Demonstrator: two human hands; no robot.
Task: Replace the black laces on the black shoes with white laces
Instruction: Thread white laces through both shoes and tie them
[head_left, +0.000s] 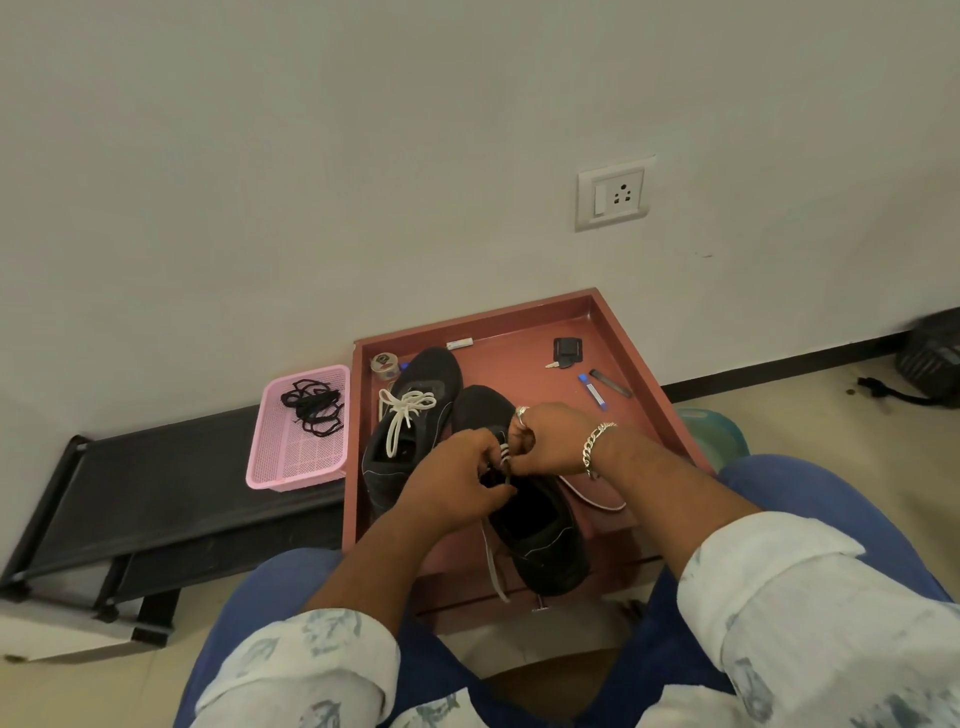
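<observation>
**Second shoe, nearly laced**

We're on the right shoe (524, 525) now, sitting in the red tray (618, 332) right in front of our knees, touching the left shoe (410, 415) that's already done up with a white lace bow (405, 410). Our left hand (457, 478) and right hand (550, 441) are both bunched over the eyelets, fingers curled and pinching the white lace (493, 561) — one loose end trails down past the heel and off the tray's front edge. Exactly which eyelet we're at is hidden under the fingers.

The old black laces (311, 410) are dumped in the pink basket (296, 467) just left of the tray, so that part looks finished.

What could go wrong from here, we reckon: that dangling end is long, so the two sides may come out uneven and leave a stubby tail for the bow. Pull too hard and the shoe could slide off the front — it's close to the edge. There's also a key (563, 353) and pens (602, 389) further back, well clear of us.
</observation>
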